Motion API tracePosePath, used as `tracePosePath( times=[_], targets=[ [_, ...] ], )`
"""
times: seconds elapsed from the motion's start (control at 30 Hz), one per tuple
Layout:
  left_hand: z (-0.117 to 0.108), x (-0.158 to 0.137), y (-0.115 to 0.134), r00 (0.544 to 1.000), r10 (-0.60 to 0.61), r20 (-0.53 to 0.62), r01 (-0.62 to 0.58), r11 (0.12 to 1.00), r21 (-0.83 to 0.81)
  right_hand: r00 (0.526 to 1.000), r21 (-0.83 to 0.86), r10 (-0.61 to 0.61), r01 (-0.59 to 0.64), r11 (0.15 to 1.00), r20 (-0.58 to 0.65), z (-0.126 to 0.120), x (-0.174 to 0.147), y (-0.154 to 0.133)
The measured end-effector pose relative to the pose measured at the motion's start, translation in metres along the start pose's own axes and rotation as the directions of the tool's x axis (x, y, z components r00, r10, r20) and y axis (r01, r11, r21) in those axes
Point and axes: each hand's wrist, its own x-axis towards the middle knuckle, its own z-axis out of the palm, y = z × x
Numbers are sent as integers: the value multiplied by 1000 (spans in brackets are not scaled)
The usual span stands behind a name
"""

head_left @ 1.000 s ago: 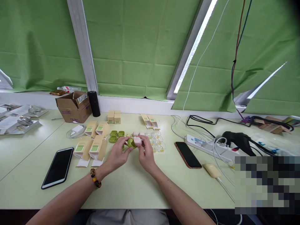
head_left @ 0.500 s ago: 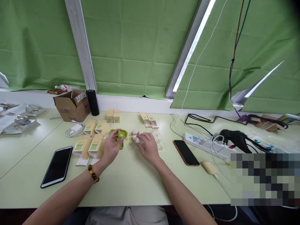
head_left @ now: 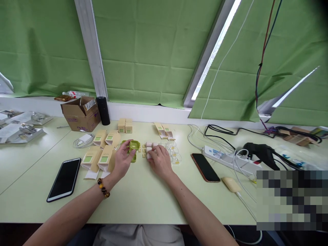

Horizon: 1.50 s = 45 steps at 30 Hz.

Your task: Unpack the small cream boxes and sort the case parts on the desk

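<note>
My left hand (head_left: 122,158) is closed on a small green square case (head_left: 134,145), gripping it between thumb and fingers. Another green part (head_left: 133,158) shows just below it. To the right, my right hand (head_left: 160,159) bends over a group of small pale cylinders (head_left: 148,145), its fingertips pinching a white cylinder (head_left: 149,155) at table level. The fingers partly cover that piece. Between the hands lie several tiny yellow-green pieces (head_left: 144,150). Clear plastic pieces with yellow marks (head_left: 176,158) lie beyond my right hand.
Open cream boxes (head_left: 91,158) stand left of my left hand, near a large phone (head_left: 64,179). Small boxes (head_left: 125,126) and flaps (head_left: 164,131) sit farther back. On the right are another phone (head_left: 205,167), a yellow mouse-shaped object (head_left: 231,184) and a power strip (head_left: 230,159).
My right hand has come down slightly, and the white cylinder in its fingers is lower, beside the other cylinders. My left hand keeps the green case. The whole view has shifted a little.
</note>
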Motion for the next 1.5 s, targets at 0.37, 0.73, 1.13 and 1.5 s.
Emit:
tracePosePath(
  times=[0.37,0.73,1.13,1.5],
  targets=[
    [1,-2,3,1000,-9,-14,8,1000,-29,999,-40,-10,11,999,30,-3,0,-5],
    [1,-1,-1,1000,-23,-9,22,994,-109,1000,12,20,-20,1000,11,-9,0,-4],
    [2,-3,3,998,-57,39,65,966,-252,920,336,63,76,939,-386,-30,0,-10],
    [8,-11,12,970,47,237,11,971,-237,970,651,130,36,759,-206,-23,-2,-39]
  ],
)
